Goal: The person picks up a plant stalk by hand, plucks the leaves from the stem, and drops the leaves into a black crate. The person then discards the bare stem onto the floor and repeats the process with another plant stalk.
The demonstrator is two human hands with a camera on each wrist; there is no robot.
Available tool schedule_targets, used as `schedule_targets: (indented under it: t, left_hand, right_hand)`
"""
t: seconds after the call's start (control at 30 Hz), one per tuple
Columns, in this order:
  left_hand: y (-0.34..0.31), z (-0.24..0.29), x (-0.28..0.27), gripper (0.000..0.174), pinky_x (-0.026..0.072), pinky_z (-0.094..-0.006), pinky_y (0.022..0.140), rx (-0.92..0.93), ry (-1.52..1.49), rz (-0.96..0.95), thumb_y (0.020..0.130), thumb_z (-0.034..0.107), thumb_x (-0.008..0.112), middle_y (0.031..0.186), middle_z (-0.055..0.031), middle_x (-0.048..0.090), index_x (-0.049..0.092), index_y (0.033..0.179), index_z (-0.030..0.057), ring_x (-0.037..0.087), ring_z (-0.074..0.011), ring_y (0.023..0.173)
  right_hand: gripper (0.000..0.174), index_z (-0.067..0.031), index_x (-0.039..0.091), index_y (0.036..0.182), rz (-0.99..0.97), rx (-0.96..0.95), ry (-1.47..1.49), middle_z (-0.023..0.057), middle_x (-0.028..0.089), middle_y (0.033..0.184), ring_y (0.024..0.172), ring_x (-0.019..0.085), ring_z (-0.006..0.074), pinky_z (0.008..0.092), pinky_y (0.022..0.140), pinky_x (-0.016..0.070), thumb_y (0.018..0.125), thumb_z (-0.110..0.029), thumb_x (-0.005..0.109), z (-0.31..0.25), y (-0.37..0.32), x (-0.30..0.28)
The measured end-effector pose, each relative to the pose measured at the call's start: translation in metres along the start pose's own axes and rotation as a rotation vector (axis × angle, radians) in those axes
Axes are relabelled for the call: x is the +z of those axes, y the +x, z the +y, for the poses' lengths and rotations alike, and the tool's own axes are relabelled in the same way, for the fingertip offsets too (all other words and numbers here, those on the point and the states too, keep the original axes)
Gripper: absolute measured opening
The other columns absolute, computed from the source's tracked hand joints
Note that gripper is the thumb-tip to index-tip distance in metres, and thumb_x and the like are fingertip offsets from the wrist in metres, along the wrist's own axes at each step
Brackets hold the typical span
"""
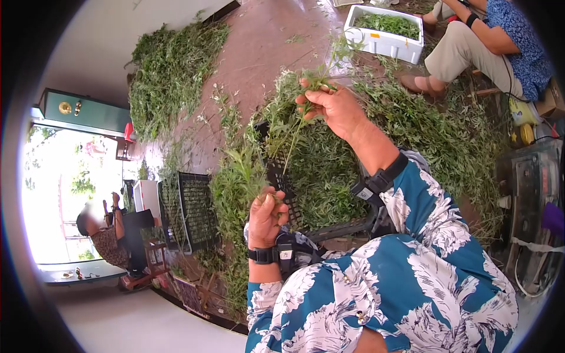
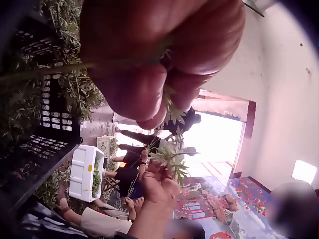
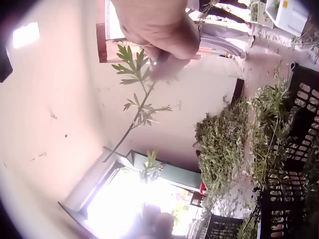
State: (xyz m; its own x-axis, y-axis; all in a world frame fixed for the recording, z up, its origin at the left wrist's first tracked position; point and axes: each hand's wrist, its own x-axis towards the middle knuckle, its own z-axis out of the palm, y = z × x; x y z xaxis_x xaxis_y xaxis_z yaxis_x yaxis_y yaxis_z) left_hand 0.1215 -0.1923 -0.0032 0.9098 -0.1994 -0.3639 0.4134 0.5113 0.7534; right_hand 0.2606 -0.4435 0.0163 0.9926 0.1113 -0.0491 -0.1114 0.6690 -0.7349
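Note:
My left hand [image 1: 268,217] pinches a leafy green sprig [image 1: 241,170] between thumb and curled fingers; in the left wrist view a thin stem runs off to the left from the hand. Farther forward and to the right, my right hand [image 1: 332,109] grips a leafy stem [image 3: 137,117] with cut-looking lower end, its lobed leaves spread below the fingers in the right wrist view. Beneath both hands stands a black plastic crate [image 1: 341,229] with slotted sides, holding plucked green leaves [image 1: 323,176].
Long leafy stalks [image 1: 235,217] lie along the crate's left side, and more greenery [image 1: 435,141] covers the floor to the right. A white foam box [image 1: 382,50] of leaves stands ahead, near a seated person [image 1: 500,47]. A large plant heap [image 1: 170,82] leans at the wall.

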Motion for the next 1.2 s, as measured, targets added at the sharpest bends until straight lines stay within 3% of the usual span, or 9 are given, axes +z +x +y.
schedule_targets:
  t: [0.1, 0.4, 0.53, 0.63, 0.73, 0.83, 0.93, 1.03, 1.2]
  left_hand:
    - [0.008, -0.001, 0.002, 0.027, 0.04, -0.0222, 0.042, -0.036, 0.084, 0.093, 0.088, 0.019, 0.052, 0.1, -0.0082, 0.059, 0.046, 0.114, 0.012, 0.06, -0.0152, 0.064]
    - [0.034, 0.001, 0.04, 0.045, 0.0419, -0.0217, 0.044, -0.117, 0.039, -0.143, 0.084, 0.03, 0.058, 0.102, -0.0088, 0.058, 0.039, 0.121, 0.0114, 0.06, -0.0142, 0.068]
    - [0.047, -0.008, 0.044, 0.043, 0.0451, -0.0245, 0.043, -0.163, -0.027, -0.118, 0.088, 0.036, 0.05, 0.103, -0.0157, 0.058, 0.042, 0.119, 0.0094, 0.062, -0.0178, 0.07]
    - [0.047, -0.005, 0.057, 0.038, 0.0438, -0.0243, 0.044, -0.179, -0.01, -0.065, 0.087, 0.039, 0.05, 0.095, -0.0104, 0.06, 0.047, 0.11, 0.0086, 0.059, -0.0158, 0.062]
    - [0.047, -0.005, 0.062, 0.032, 0.0424, -0.0257, 0.042, -0.193, -0.002, 0.046, 0.089, 0.033, 0.049, 0.09, -0.0104, 0.059, 0.048, 0.105, 0.006, 0.057, -0.0162, 0.06]
    - [0.05, -0.007, 0.064, 0.026, 0.0406, -0.0263, 0.042, -0.116, 0.028, 0.032, 0.089, 0.026, 0.048, 0.083, -0.009, 0.057, 0.049, 0.102, 0.003, 0.055, -0.0162, 0.061]
    - [0.046, -0.011, 0.073, 0.019, 0.0397, -0.0264, 0.042, -0.031, 0.047, 0.142, 0.089, 0.019, 0.05, 0.077, -0.0072, 0.054, 0.05, 0.097, 0.0012, 0.053, -0.0163, 0.064]
    - [0.046, -0.021, 0.06, 0.015, 0.0398, -0.0257, 0.043, -0.041, 0.011, 0.098, 0.087, 0.014, 0.052, 0.076, -0.0064, 0.052, 0.052, 0.094, 0.0016, 0.051, -0.0165, 0.066]
    - [0.043, -0.037, 0.041, 0.011, 0.0398, -0.0259, 0.043, -0.116, 0.031, 0.19, 0.086, 0.012, 0.054, 0.074, -0.005, 0.05, 0.051, 0.093, 0.0033, 0.051, -0.0172, 0.063]
  right_hand:
    - [0.027, -0.0051, 0.055, 0.111, -0.065, 0.047, 0.042, 0.0111, 0.063, 0.088, 0.075, 0.061, 0.0187, 0.0266, 0.057, 0.0517, 0.084, -0.006, 0.053, 0.0, -0.007, 0.007]
    - [0.029, -0.0041, 0.055, 0.112, -0.255, 0.197, -0.052, 0.0058, 0.058, 0.101, 0.088, 0.058, 0.0178, 0.026, 0.056, 0.0529, 0.084, -0.006, 0.054, 0.017, -0.013, 0.014]
    - [0.025, 0.0006, 0.055, 0.107, -0.275, 0.215, -0.083, 0.0089, 0.058, 0.097, 0.086, 0.059, 0.0193, 0.0272, 0.056, 0.0531, 0.082, -0.005, 0.054, 0.015, -0.019, 0.02]
    - [0.026, -0.001, 0.056, 0.108, -0.289, 0.236, -0.097, 0.0079, 0.059, 0.096, 0.084, 0.059, 0.0184, 0.0265, 0.056, 0.0528, 0.083, -0.006, 0.054, 0.013, -0.02, 0.021]
    - [0.028, -0.003, 0.056, 0.111, -0.289, 0.244, -0.098, 0.0068, 0.06, 0.094, 0.08, 0.059, 0.017, 0.025, 0.056, 0.0523, 0.083, -0.008, 0.055, 0.014, -0.022, 0.021]
    - [0.028, -0.0022, 0.055, 0.111, -0.299, 0.244, -0.074, 0.0081, 0.06, 0.092, 0.078, 0.06, 0.0174, 0.0249, 0.056, 0.0523, 0.084, -0.008, 0.055, 0.018, -0.019, 0.018]
    - [0.028, -0.0013, 0.055, 0.111, -0.268, 0.223, -0.065, 0.0093, 0.06, 0.091, 0.077, 0.06, 0.018, 0.025, 0.056, 0.0524, 0.084, -0.008, 0.054, 0.015, -0.019, 0.016]
    - [0.026, -0.0004, 0.055, 0.109, -0.207, 0.175, -0.027, 0.0097, 0.06, 0.091, 0.076, 0.06, 0.0182, 0.0258, 0.055, 0.0527, 0.084, -0.006, 0.053, 0.008, -0.017, 0.015]
    - [0.026, -0.0004, 0.054, 0.108, -0.178, 0.129, 0.074, 0.0088, 0.059, 0.093, 0.078, 0.06, 0.0176, 0.0271, 0.054, 0.0528, 0.083, -0.003, 0.053, 0.001, -0.007, 0.005]
